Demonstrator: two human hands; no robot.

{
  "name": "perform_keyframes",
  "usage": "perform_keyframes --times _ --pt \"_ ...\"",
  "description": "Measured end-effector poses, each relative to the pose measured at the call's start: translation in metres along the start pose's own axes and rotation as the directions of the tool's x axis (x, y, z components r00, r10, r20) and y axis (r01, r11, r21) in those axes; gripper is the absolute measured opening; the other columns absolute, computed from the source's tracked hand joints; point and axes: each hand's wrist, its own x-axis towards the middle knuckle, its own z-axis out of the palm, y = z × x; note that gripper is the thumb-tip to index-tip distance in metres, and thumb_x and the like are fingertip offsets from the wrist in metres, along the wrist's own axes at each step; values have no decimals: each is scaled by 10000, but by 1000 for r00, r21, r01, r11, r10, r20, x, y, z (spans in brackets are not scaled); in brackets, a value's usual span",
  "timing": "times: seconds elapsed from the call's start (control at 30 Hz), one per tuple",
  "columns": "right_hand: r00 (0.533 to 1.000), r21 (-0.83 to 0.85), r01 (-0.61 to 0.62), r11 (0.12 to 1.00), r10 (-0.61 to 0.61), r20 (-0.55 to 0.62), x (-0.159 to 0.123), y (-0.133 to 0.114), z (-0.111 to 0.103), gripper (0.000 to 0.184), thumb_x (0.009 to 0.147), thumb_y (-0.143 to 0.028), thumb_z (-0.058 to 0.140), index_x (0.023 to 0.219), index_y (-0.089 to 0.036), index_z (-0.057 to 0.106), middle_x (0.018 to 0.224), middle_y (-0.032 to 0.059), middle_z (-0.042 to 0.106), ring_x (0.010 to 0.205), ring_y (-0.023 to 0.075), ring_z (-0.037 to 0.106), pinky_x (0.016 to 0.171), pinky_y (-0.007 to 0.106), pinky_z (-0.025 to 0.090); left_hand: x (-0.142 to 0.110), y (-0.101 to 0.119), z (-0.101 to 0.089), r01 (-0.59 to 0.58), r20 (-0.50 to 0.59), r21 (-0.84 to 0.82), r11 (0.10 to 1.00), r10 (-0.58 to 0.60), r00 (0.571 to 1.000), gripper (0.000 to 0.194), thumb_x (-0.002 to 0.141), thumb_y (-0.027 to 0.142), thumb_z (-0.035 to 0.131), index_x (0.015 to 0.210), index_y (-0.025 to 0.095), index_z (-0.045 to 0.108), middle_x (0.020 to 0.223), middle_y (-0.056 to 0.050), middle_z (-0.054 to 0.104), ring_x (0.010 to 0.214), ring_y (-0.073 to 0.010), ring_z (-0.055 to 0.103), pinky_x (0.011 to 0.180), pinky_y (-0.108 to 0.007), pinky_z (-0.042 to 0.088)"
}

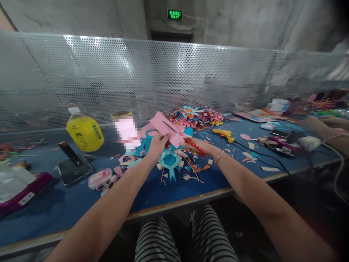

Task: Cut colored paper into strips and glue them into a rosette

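Observation:
Pinched in my left hand (160, 142) is a sheet of pink paper (159, 122), raised above the table and tilted. My right hand (200, 145) is closed round the red handles of a pair of scissors (197, 148). Their dark blades lie across the pink sheet, pointing to the upper left. Just below both hands, a light blue paper rosette (169, 160) with ribbon tails lies on the blue tabletop (152, 194). Paper scraps (195, 167) in pink, orange, cream and blue surround it.
Behind my hands rises a heap of coloured paper pieces (201, 116) before a perforated metal screen (163, 72). A yellow glue gun (223, 134) with a black cable lies right. Left stand a yellow bottle (85, 133), a phone (75, 169) and a pink case (100, 178). Another person's hands (317, 127) are far right.

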Motion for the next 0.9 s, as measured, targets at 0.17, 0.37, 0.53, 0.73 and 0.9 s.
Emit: perform_keyframes --times 0.17,0.37,0.53,0.73,0.9 --pt "1000 -13 26 1000 -26 -4 3 4 1 485 739 -657 470 653 -188 385 562 -52 371 505 72 353 483 231 313 -2 1 2 7 18 -33 999 -6 1000 249 728 320 616 587 148 504 390 50 474 344 -65 422 370 -183 299" --pt "996 -96 -11 995 2 -89 8 8 1 500 709 -676 469 672 -181 413 595 -41 383 535 81 362 505 237 309 0 1 1 12 17 -62 998 -11 1000 251 714 327 633 599 145 505 388 56 467 339 -60 413 356 -180 284" --pt "987 -142 -5 990 -18 -157 10 7 1 505 698 -671 479 620 -177 410 571 -52 333 536 72 311 512 236 278 0 2 0 19 22 -79 997 -17 1000 263 704 337 644 591 147 502 384 54 467 334 -60 409 354 -181 283" --pt "985 -212 -46 976 9 -172 12 0 0 472 713 -628 491 604 -172 442 562 -27 386 544 90 343 525 250 281 0 4 1 66 4 -66 996 -66 998 277 711 333 640 566 151 489 377 48 464 330 -64 411 352 -183 285" --pt "985 -232 -61 971 21 -172 13 2 1 459 721 -612 497 595 -177 428 561 -26 361 543 93 322 529 259 276 2 2 0 52 -1 -75 996 -53 999 255 709 327 637 586 147 505 383 49 469 329 -63 409 350 -183 282"
